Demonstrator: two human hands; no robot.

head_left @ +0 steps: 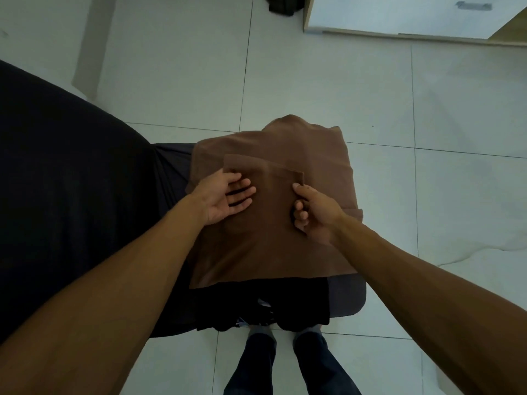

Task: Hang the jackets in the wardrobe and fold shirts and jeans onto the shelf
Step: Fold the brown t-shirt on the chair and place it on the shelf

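A brown shirt [273,240] lies partly folded on the corner of a dark surface [71,195], with a folded flap across its upper middle. My left hand [225,196] rests on the flap's left edge, palm turned up, fingers spread under the fabric edge. My right hand [312,213] pinches the flap's right edge between thumb and curled fingers. Dark clothing [265,305] lies beneath the shirt at its near edge.
White tiled floor [427,109] surrounds the dark surface. A white wardrobe door or panel [399,15] with a grey handle stands at the top right. A dark garment [281,5] lies on the floor at the top. My feet [285,354] are below.
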